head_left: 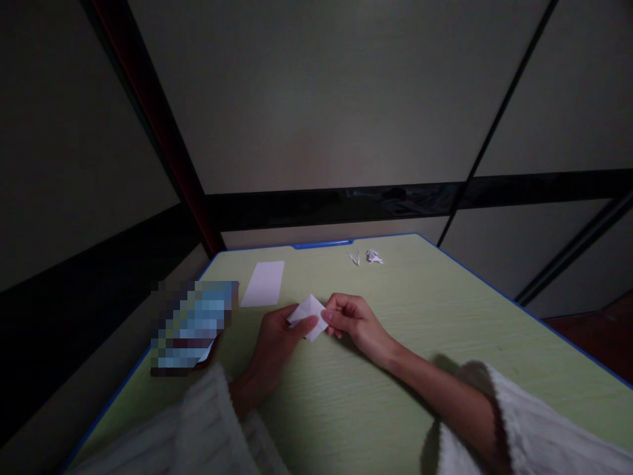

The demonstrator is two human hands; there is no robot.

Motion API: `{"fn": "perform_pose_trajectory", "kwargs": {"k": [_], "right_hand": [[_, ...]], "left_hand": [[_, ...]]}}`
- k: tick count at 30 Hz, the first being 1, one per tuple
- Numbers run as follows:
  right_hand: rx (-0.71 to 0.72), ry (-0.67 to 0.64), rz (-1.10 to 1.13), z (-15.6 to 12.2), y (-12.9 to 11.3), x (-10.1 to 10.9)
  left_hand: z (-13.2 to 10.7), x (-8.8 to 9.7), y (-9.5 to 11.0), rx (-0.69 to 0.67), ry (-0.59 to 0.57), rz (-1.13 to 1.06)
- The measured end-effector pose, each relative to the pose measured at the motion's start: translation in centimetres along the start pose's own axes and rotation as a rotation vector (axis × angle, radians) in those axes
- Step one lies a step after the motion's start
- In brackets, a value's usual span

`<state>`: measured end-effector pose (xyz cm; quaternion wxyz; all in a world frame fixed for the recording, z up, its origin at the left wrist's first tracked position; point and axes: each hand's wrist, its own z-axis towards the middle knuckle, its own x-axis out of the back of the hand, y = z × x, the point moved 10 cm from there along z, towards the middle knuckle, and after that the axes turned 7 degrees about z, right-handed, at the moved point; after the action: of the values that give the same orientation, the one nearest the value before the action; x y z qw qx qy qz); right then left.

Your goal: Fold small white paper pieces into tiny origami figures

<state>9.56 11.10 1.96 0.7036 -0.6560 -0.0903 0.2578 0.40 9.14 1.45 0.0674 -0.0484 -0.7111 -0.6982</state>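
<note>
A small white folded paper (310,309), diamond-shaped with a crease down from its top corner, is held just above the table between both hands. My left hand (279,333) pinches its left side, the thumb lying across the front face. At the right corner, my right hand (353,320) grips the paper between thumb and curled fingers. The fingers behind the paper are partly hidden. Beyond the left hand, a flat white sheet of paper (264,284) lies on the table.
The pale green table (395,415) has a blue edge and a blue strip (324,245) at the back. Near its far side lie a small folded paper figure (374,256) and thin white scraps (355,258). A blurred-out flat object (202,323) rests on the left. A panelled wall (316,119) stands behind.
</note>
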Motion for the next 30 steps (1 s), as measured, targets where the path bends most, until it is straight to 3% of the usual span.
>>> {"fn": "perform_pose_trajectory", "kwargs": {"k": [6, 13, 23, 30], "right_hand": [[-0.011, -0.087, 0.045, -0.1, -0.1, -0.7], [-0.041, -0.084, -0.046, 0.0, -0.1, -0.8], [-0.053, -0.034, -0.037, 0.2, 0.4, 0.0], [-0.143, -0.154, -0.072, -0.2, 0.9, -1.7]], "left_hand": [[0.1, -0.5, -0.4, -0.029, -0.079, -0.069], [-0.1, -0.8, 0.3, -0.008, -0.059, 0.021], [0.4, -0.2, -0.5, -0.013, -0.028, -0.073], [0.6, 0.3, -0.4, -0.029, 0.036, -0.026]]}}
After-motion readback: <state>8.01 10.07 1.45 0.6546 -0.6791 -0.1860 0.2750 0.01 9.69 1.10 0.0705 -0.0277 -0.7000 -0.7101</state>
